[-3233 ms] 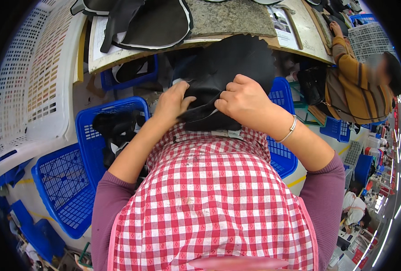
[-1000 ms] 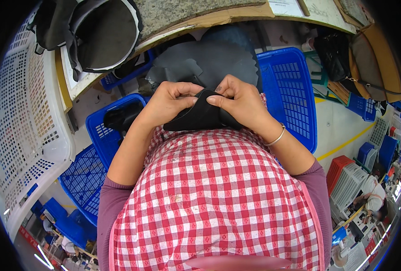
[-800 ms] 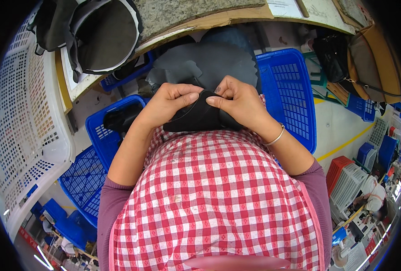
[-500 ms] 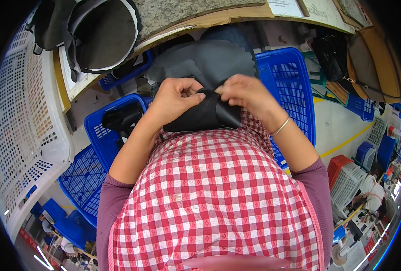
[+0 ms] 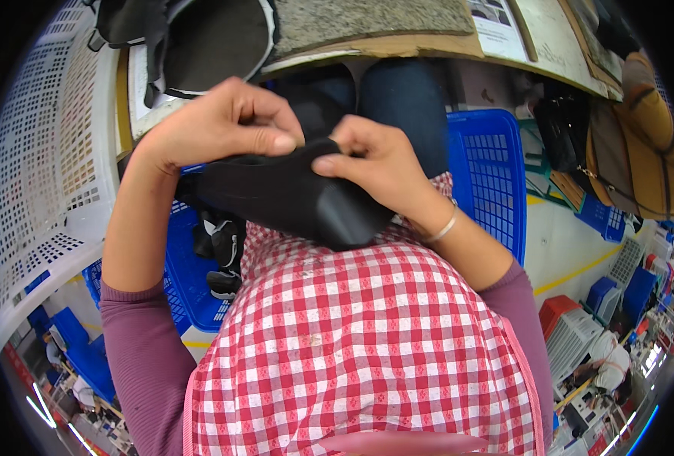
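A soft black sheet of leather-like material (image 5: 276, 196), partly folded with a shiny flap at its lower right, hangs above my lap. My right hand (image 5: 375, 158) pinches its upper edge between thumb and fingers. On the left, my left hand (image 5: 234, 125) has its thumb and curled fingers closed on the same edge, a short way from the right one. Its fingertips are slightly blurred. Part of the sheet's far side is hidden behind my hands.
A worktable (image 5: 553, 57) bears a grey slab (image 5: 367, 23) and black pieces with white edging (image 5: 215, 45). Blue baskets stand right (image 5: 493, 171) and left (image 5: 181, 262), the left one holding black items. A white crate (image 5: 48, 159) rises at far left; bags (image 5: 626, 144) hang right.
The black sheet has been raised and drawn leftward, uncovering my blue-trousered knees. My left hand has moved left and farther up; my right hand now pinches the edge. The view has shifted slightly.
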`<state>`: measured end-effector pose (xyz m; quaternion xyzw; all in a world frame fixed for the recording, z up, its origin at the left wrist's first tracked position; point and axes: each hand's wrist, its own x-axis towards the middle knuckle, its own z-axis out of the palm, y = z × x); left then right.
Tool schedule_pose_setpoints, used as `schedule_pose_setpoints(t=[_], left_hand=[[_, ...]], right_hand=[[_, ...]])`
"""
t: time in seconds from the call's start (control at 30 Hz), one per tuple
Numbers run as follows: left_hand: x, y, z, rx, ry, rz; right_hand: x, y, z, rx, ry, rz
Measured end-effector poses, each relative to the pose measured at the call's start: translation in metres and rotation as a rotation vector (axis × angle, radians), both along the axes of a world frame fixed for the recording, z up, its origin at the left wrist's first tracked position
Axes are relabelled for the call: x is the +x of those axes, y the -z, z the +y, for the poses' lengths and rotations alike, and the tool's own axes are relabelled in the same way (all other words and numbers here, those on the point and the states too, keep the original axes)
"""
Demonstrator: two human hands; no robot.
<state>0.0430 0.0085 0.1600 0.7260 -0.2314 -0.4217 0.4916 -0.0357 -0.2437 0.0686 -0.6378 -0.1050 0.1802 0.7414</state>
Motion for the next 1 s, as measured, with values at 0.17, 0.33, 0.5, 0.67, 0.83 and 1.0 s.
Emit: schedule_pose_setpoints(t=[0.17, 0.33, 0.5, 0.67, 0.83, 1.0], left_hand=[[-0.012, 0.028, 0.012, -0.194, -0.192, 0.268], [-0.005, 0.022, -0.001, -0.180, -0.125, 0.195], [-0.018, 0.012, -0.004, -0.180, -0.303, 0.114], [-0.027, 0.012, 0.001, -0.182, -0.307, 0.108], [-0.024, 0.008, 0.002, -0.174, -0.286, 0.074], [-0.026, 0.008, 0.007, -0.195, -0.296, 0.115]], right_hand=[[-0.006, -0.003, -0.030, 0.005, -0.031, 0.150], [0.013, -0.019, -0.042, -0.094, -0.306, 0.012], [0.022, -0.030, -0.028, -0.178, -0.355, 0.015], [0.019, -0.029, -0.019, -0.183, -0.280, -0.122], [0.034, -0.030, -0.018, -0.185, -0.412, -0.212], [0.035, -0.034, -0.008, -0.209, -0.389, -0.265]])
